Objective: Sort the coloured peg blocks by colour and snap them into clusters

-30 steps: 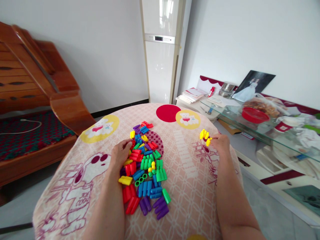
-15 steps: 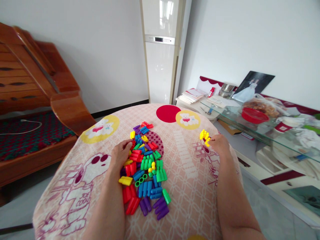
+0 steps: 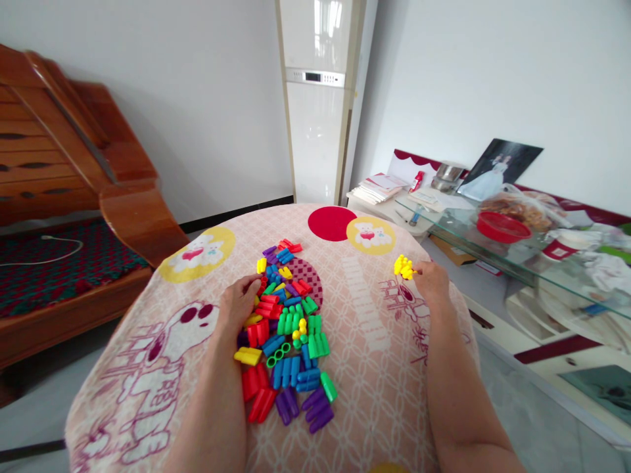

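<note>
My left hand (image 3: 240, 299) lies at the left edge of a pile of coloured plastic building pieces (image 3: 283, 373). Its fingers are closed at a red plastic piece (image 3: 263, 284) and seem to pinch it, though the grip is partly hidden. On the right side of the table, my right hand (image 3: 432, 282) is closed, its fingertips against a small yellow plastic piece (image 3: 409, 273) at the near side of a yellow cluster (image 3: 400, 264). Red, blue, green, yellow and purple tube-shaped pieces make up the pile, some joined in rows. Green rings (image 3: 279, 355) lie among them.
A patterned cloth (image 3: 365, 407) covers the round table. Wooden seating (image 3: 128, 203) stands left, a tall white cabinet unit (image 3: 318, 138) behind. To the right, a glass shelf (image 3: 458, 240) holds a red bowl (image 3: 503, 227), a paper cup (image 3: 562, 244) and papers.
The yellow piece at my right fingertips has moved up against the yellow cluster, and my right hand has shifted slightly with it. My left hand and the pile look unchanged.
</note>
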The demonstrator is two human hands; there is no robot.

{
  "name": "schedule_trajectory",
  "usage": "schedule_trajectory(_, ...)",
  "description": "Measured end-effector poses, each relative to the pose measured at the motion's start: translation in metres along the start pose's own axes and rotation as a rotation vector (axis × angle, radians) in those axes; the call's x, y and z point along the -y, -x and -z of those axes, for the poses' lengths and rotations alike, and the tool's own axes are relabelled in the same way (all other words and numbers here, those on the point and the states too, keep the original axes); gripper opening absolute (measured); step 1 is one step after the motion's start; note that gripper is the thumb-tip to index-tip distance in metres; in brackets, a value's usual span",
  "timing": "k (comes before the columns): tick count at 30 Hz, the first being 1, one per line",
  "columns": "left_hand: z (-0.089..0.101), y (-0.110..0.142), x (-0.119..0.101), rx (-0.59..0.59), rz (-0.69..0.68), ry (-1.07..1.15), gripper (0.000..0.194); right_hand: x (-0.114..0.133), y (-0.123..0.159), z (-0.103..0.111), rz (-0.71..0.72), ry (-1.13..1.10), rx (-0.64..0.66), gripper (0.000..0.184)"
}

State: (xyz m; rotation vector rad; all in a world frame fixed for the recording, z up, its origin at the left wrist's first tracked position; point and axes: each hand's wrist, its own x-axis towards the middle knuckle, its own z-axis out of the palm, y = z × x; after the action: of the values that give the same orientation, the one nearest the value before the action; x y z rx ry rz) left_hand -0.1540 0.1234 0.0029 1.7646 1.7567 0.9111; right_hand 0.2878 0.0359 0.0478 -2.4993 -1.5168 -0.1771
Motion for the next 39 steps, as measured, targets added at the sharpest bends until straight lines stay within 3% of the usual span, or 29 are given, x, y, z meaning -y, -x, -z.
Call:
schedule_trajectory(6, 0.000, 0.000, -0.001, -0.004, 0.000, 0.006, 0.046, -0.002, -0.002, -0.007, -0.036, -0.067, -0.057, 0.032)
schedule_trajectory(10, 0.001, 0.000, -0.001, -0.001, 0.009, 0.009, 0.046, 0.000, -0.002, 0.000, -0.091, -0.094, -0.135, 0.033)
schedule_trajectory(12, 0.000, 0.001, -0.002, -0.002, 0.008, 0.010, 0.045, 0.011, 0.000, 0.006, -0.078, -0.152, -0.183, 0.030)
schedule_trajectory(15, -0.001, 0.002, -0.003, -0.003, 0.002, 0.032, 0.044, 0.044, 0.009, 0.010, 0.067, -0.327, -0.192, 0.027)
schedule_trajectory(21, -0.003, 0.004, -0.003, -0.012, -0.009, 0.045, 0.042, 0.138, 0.061, 0.003, 0.585, -0.647, 0.076, 0.016)
schedule_trajectory(25, -0.004, 0.005, -0.005, -0.019, -0.001, 0.046, 0.040, 0.177, 0.101, 0.004, 0.844, -0.603, 0.310, 0.006)
schedule_trajectory(30, -0.003, 0.005, -0.005, -0.009, -0.015, 0.049, 0.040, 0.190, 0.119, 0.015, 0.957, -0.425, 0.419, 0.016)
schedule_trajectory(35, -0.002, 0.004, -0.005, -0.008, -0.004, 0.033, 0.043, 0.180, 0.106, 0.012, 0.933, -0.588, 0.570, 0.017)
schedule_trajectory(39, -0.001, 0.003, -0.004, -0.005, -0.001, 0.028, 0.045, 0.176, 0.101, 0.004, 0.913, -0.661, 0.599, 0.025)
